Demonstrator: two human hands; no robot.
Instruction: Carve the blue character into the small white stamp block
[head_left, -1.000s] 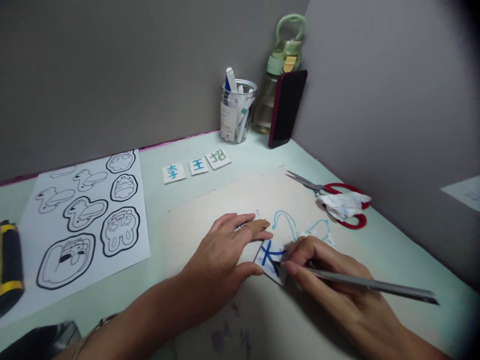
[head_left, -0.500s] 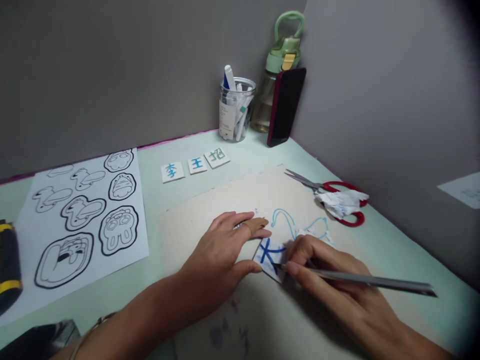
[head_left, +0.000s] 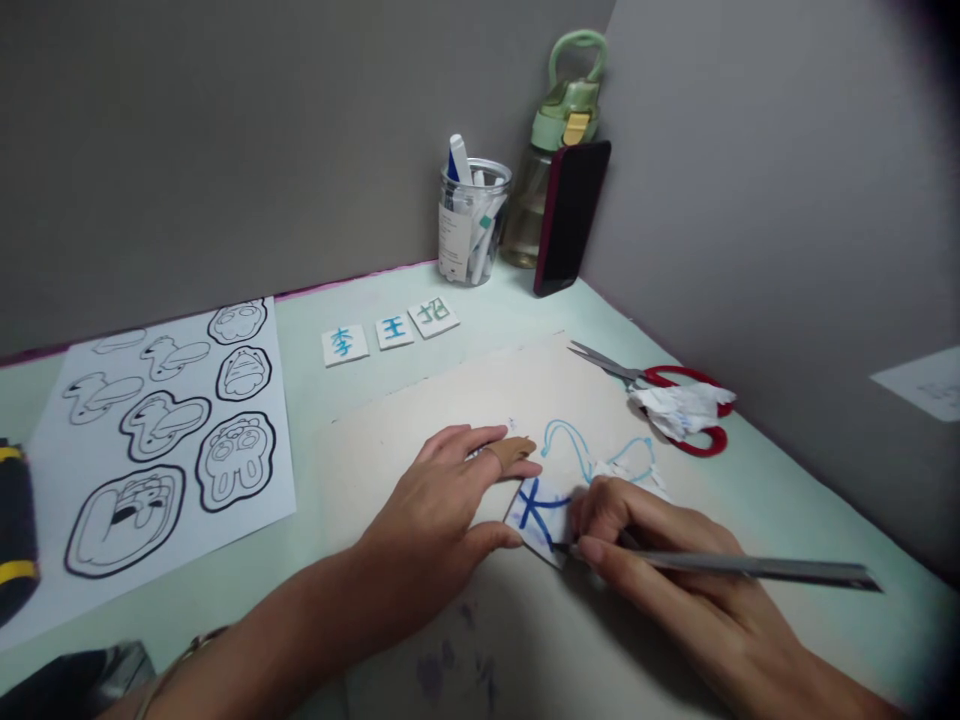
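Observation:
A small white square tile (head_left: 549,518) with a dark blue character on it lies tilted on the pale board (head_left: 397,420). My left hand (head_left: 442,500) rests at its left side, thumb and fingers on the edges, pinning it down. One finger wears a tan bandage. In my right hand (head_left: 660,560) is a slim grey metal craft knife (head_left: 750,565), gripped like a pen. Its dark tip meets the tile near the lower end of a blue stroke. The fingers hide the tile's right part. A light blue curved line (head_left: 566,430) runs across the board behind.
Red-handled scissors (head_left: 637,378) lie at the right, crumpled white paper (head_left: 679,408) over the handles. Farther back stand a clear marker cup (head_left: 455,245), a green-lidded bottle (head_left: 525,205) and a phone (head_left: 574,215). Lettered tiles (head_left: 394,329) and a sheet of drawings (head_left: 247,400) lie left.
The knife tip has slid slightly downward along the blue stroke, and my right hand has shifted slightly with it. My left hand stays at the tile's edge.

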